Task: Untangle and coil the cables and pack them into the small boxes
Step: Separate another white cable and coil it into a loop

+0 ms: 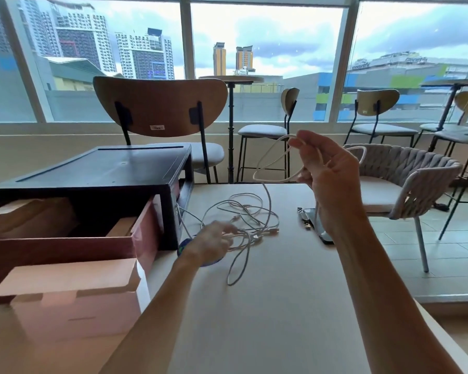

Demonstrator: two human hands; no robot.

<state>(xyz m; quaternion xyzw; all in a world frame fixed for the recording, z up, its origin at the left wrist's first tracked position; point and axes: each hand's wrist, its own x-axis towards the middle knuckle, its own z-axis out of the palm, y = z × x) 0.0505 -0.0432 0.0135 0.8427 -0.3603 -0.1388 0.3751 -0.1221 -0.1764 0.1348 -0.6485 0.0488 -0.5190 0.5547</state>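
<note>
The cable loop (256, 176) is pinched in the raised right hand (327, 179). The tangle (243, 220) lies lower left, under the left hand (212, 240), whose blurred fingers (227, 230) leave any grip unclear.

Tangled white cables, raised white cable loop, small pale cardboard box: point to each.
tangled white cables (251, 232): head view, knotted middle.
white cable loop (255, 175): head view, left bend.
small pale cardboard box (76, 319): head view, front wall.

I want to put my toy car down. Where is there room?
The near table between the left forearm and right forearm, in front of the cable tangle, is bare. A strip lies between the tangle and the phone. The left side is crowded with boxes and a black stand.
</note>
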